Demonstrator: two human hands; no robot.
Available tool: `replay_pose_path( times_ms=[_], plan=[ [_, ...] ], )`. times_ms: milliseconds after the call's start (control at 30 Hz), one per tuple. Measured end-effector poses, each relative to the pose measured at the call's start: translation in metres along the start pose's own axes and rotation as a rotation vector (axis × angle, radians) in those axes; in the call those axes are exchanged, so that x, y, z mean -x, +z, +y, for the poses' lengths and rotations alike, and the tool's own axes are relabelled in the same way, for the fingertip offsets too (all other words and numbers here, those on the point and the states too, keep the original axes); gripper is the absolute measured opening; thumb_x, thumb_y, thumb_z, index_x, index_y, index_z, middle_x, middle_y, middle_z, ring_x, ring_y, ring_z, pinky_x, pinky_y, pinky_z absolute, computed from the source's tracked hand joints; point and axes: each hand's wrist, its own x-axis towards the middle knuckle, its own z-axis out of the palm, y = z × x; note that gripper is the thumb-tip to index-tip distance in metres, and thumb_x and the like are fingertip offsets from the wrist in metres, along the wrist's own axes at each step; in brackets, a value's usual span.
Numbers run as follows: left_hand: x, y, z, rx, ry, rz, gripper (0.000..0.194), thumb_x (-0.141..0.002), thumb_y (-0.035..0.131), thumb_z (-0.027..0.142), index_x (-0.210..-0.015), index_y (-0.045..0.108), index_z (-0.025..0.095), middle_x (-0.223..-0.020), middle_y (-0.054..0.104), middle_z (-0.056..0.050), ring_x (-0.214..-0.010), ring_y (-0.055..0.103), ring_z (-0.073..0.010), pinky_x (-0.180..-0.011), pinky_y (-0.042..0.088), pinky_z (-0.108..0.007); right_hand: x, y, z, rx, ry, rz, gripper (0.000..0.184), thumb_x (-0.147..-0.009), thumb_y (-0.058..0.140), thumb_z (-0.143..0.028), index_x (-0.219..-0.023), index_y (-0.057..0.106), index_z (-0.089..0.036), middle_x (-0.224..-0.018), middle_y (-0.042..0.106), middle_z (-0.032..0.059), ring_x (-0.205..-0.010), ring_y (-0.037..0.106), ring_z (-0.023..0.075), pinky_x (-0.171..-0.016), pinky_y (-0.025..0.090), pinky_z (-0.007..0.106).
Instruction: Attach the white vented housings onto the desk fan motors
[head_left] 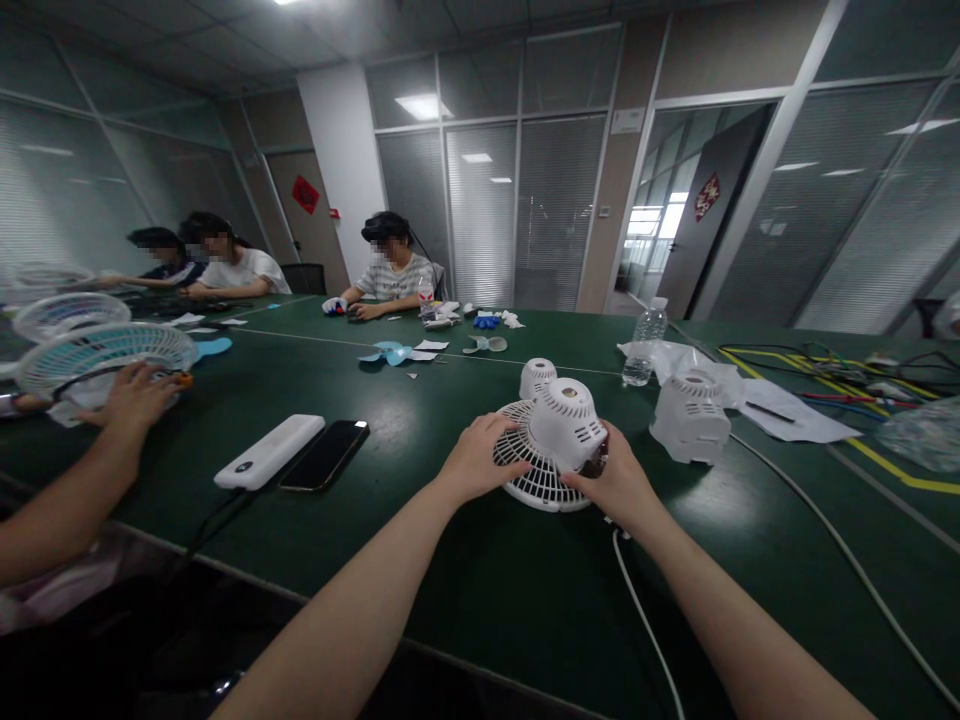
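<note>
Phone [327, 455] beside power bank [271, 451]

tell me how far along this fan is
Looks done: the motor housing sits on the white grille, though whether it is fastened can't be seen.
In hand: the left hand is at the grille, the right hand at the housing's side.
Apparently left: a blue fan blade and a translucent fan blade lie loose; whether either belongs here is unclear.
</note>
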Motion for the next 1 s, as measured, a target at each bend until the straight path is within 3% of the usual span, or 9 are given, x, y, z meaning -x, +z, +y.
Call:
replay_pose_path(
  times_ms=[133,267,367,433,500,567,667,767,1000],
  plan=[
    [-0.002,0.003,-0.006,-0.008,0.001,-0.066,0.062,-0.074,0.066,0.050,-0.128,0.050,0.026,-0.137,0.048,-0.007,-0.127,0.044,-0.0292,-0.107,0.035,-0.049,0.005,-0.010,-0.012,-0.110,-0.009,-0.148,0.073,-0.074,0.062,-0.032,-0.139,0.028,-0.025,-0.131,0.050,0.0111,-0.116,0.054,0.0285,-0.093,0.048,0.045],
    [-0.003,0.007,-0.013,0.005,-0.020,-0.116,0.057,-0.086,0.051,0.049,-0.137,0.041,0.027,-0.148,0.036,-0.006,-0.136,0.034,-0.0280,-0.112,0.029,-0.049,0.006,-0.017,-0.021,-0.154,0.099,-0.178,0.058,-0.073,0.047,-0.013,-0.129,0.035,-0.025,-0.099,0.066,0.0054,-0.083,0.067,0.0215,-0.076,0.054,0.038],
    [-0.003,0.010,-0.017,0.040,-0.099,-0.135,0.058,-0.087,0.047,0.054,-0.140,0.037,0.032,-0.154,0.023,-0.004,-0.139,0.027,-0.0308,-0.110,0.031,-0.052,0.006,-0.014,-0.019,-0.196,0.163,-0.184,0.047,-0.073,0.041,-0.010,-0.118,0.042,-0.025,-0.080,0.068,0.0007,-0.064,0.067,0.0185,-0.064,0.055,0.034],
    [-0.004,0.012,-0.020,0.091,-0.132,-0.141,0.058,-0.087,0.047,0.056,-0.140,0.036,0.035,-0.155,0.019,-0.003,-0.139,0.029,-0.0320,-0.107,0.036,-0.052,0.005,-0.011,-0.015,-0.151,0.111,-0.158,0.038,-0.074,0.041,-0.012,-0.110,0.047,-0.025,-0.079,0.068,0.0005,-0.067,0.067,0.0192,-0.065,0.055,0.034],
    [-0.004,0.014,-0.022,0.137,-0.131,-0.136,0.059,-0.087,0.048,0.055,-0.140,0.035,0.034,-0.155,0.019,-0.004,-0.138,0.031,-0.0314,-0.106,0.038,-0.050,0.003,-0.008,-0.009,-0.034,0.019,-0.067,0.034,-0.075,0.043,-0.014,-0.106,0.051,-0.024,-0.091,0.067,0.0037,-0.083,0.067,0.0217,-0.077,0.054,0.038],
    [-0.005,0.014,-0.023,0.163,-0.118,-0.127,0.060,-0.087,0.049,0.052,-0.141,0.034,0.031,-0.154,0.021,-0.006,-0.137,0.032,-0.0300,-0.108,0.036,-0.047,0.000,-0.007,-0.002,0.078,-0.054,0.002,0.040,-0.074,0.045,-0.013,-0.112,0.053,-0.022,-0.112,0.062,0.0073,-0.107,0.060,0.0242,-0.095,0.047,0.042],
    [-0.005,0.013,-0.023,0.179,-0.121,-0.128,0.063,-0.086,0.052,0.050,-0.142,0.032,0.029,-0.153,0.024,-0.007,-0.137,0.033,-0.0291,-0.109,0.035,-0.046,-0.004,-0.006,0.007,0.146,-0.086,-0.077,0.057,-0.072,0.047,-0.010,-0.127,0.049,-0.022,-0.134,0.050,0.0069,-0.126,0.047,0.0238,-0.109,0.035,0.043],
    [-0.005,0.010,-0.021,0.167,-0.125,-0.112,0.064,-0.083,0.056,0.050,-0.140,0.035,0.030,-0.150,0.030,-0.007,-0.134,0.036,-0.0296,-0.107,0.037,-0.047,-0.005,-0.007,0.012,0.198,-0.108,-0.168,0.054,-0.072,0.048,-0.010,-0.124,0.054,-0.022,-0.135,0.050,0.0067,-0.127,0.046,0.0248,-0.111,0.032,0.045],
    [-0.005,0.006,-0.022,0.109,-0.108,-0.044,0.052,-0.082,0.056,0.052,-0.127,0.051,0.026,-0.133,0.046,-0.008,-0.121,0.048,-0.0279,-0.102,0.040,-0.045,0.002,-0.018,-0.007,0.347,-0.099,-0.118,0.034,-0.077,0.046,-0.015,-0.107,0.061,-0.021,-0.110,0.061,0.0100,-0.104,0.058,0.0304,-0.093,0.045,0.049]
  ],
)
